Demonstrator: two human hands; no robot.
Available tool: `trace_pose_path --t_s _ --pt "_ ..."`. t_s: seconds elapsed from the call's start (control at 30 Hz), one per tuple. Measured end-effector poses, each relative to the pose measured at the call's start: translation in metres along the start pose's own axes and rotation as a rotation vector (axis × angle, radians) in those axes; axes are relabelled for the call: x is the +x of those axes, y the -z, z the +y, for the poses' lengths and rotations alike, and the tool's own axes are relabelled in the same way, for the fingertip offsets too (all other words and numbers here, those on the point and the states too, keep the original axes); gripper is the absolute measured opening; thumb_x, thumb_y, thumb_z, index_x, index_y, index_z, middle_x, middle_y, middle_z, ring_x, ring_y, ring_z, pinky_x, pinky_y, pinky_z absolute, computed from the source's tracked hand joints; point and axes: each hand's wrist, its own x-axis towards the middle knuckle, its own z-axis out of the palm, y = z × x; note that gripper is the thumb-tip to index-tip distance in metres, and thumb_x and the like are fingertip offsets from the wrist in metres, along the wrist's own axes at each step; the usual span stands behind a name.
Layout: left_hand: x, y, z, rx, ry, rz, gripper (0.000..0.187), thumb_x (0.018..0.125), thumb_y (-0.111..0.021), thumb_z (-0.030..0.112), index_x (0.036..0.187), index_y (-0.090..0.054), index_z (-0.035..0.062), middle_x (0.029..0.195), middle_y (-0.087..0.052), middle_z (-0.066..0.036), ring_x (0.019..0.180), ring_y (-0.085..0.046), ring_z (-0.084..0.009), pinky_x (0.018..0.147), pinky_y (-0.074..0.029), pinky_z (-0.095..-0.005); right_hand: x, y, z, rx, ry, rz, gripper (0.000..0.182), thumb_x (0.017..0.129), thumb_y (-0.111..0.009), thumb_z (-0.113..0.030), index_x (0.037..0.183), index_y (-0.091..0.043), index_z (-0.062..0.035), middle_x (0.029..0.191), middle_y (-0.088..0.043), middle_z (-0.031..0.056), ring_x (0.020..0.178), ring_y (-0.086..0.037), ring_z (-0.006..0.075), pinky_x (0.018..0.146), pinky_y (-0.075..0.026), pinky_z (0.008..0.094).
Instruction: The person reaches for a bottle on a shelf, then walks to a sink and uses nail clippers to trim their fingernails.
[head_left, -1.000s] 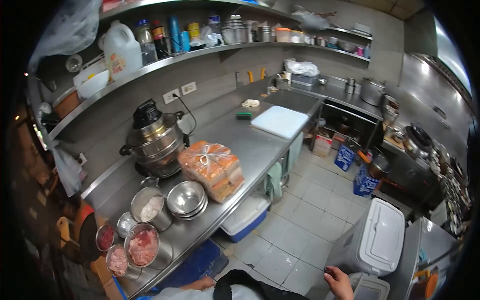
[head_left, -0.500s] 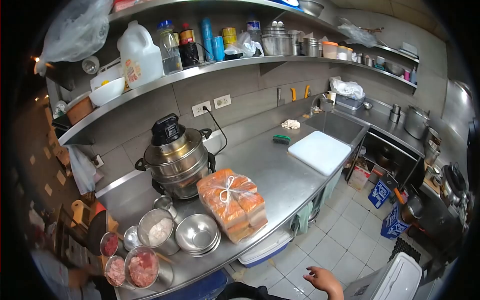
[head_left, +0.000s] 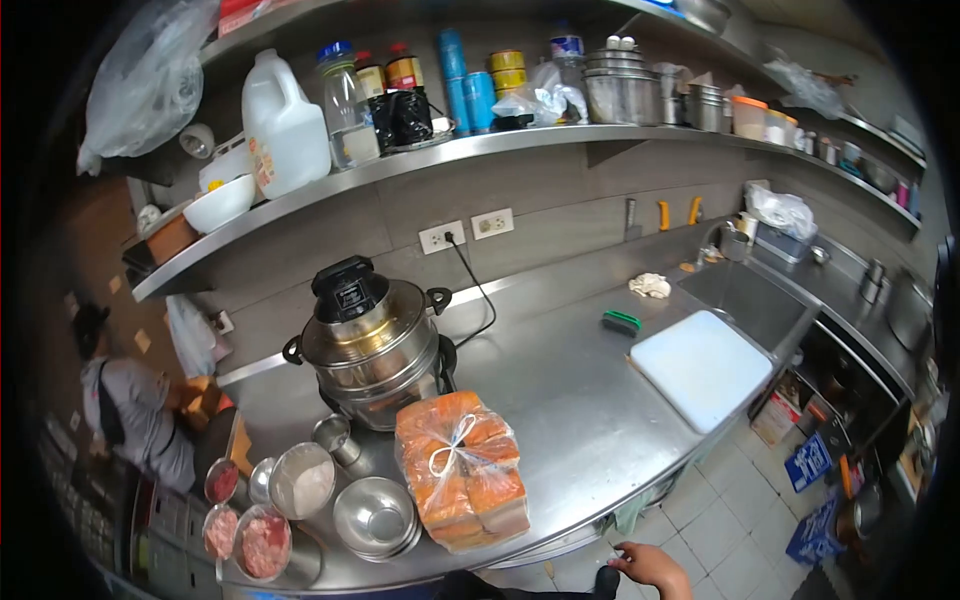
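My right hand (head_left: 652, 568) hangs at the bottom of the view, beyond the counter's front edge and over the tiled floor. Its fingers are loosely bent and apart, and nothing shows in them. My left hand is out of view. Nearest on the steel counter (head_left: 570, 400) lies a clear plastic bag of sliced bread (head_left: 465, 490), tied with a white string. Left of the bread sit stacked metal bowls (head_left: 372, 520). Metal containers of raw meat (head_left: 265, 545) and a pot with a pale, whitish content (head_left: 308, 488) stand farther left.
Behind the bread stands a lidded steel cooker (head_left: 370, 340). A white cutting board (head_left: 702, 368), a green-edged brush (head_left: 621, 322) and a crumpled cloth (head_left: 650, 286) lie near the sink (head_left: 750, 300). A loaded shelf (head_left: 420, 155) runs above. Another person (head_left: 145, 410) is at the left.
The view has turned and shifted, so the counter items sit lower and the cutting board farther right. My right hand stays low, its fingers more bent. The other person now shows clearly.
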Motion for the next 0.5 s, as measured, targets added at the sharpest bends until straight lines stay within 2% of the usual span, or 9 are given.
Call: trace_pose_path --t_s 0.2,0.27,0.37,0.5 --pt "-0.007 -0.025 0.027 -0.146 0.167 0.281 0.038 0.078 -0.064 0.032 0.105 -0.063 0.0049 0.100 -0.063 -0.017 0.093 -0.061 -0.0294 0.079 -0.049 -0.0384 0.067 0.114 0.016 -0.144 0.307 -0.127 0.050 0.086 -0.057 -0.044 0.120 -0.055 -0.0081 0.100 -0.066 0.0135 0.092 -0.062 0.0319 0.079 -0.048 0.0362" --pt "-0.013 -0.035 0.043 -0.205 0.188 0.371 0.039 0.078 -0.064 0.032 0.105 -0.062 0.0049 0.100 -0.063 -0.017 0.093 -0.061 -0.0294 0.079 -0.049 -0.0385 0.083 0.148 0.012 -0.153 0.326 -0.295 0.051 0.086 -0.056 -0.046 0.122 -0.053 -0.0105 0.105 -0.064 0.0140 0.097 -0.060 0.0299 0.082 -0.047 0.0351" --pt "-0.026 -0.050 0.070 -0.282 0.181 0.508 0.039 0.078 -0.064 0.033 0.105 -0.062 0.0048 0.100 -0.063 -0.017 0.093 -0.061 -0.0295 0.079 -0.049 -0.0386 0.104 0.181 -0.006 -0.196 0.411 -0.537 0.052 0.088 -0.054 -0.046 0.127 -0.050 -0.0110 0.112 -0.061 0.0143 0.102 -0.058 0.0273 0.088 -0.045 0.0343" --pt "-0.053 -0.062 0.094 -0.373 0.145 0.686 0.039 0.078 -0.064 0.033 0.105 -0.062 0.0048 0.100 -0.063 -0.017 0.093 -0.061 -0.0297 0.079 -0.049 -0.0388 0.126 0.194 -0.055 -0.129 0.736 -0.656 0.051 0.088 -0.056 -0.041 0.125 -0.051 -0.0069 0.111 -0.061 0.0160 0.101 -0.059 0.0270 0.087 -0.046 0.0327"
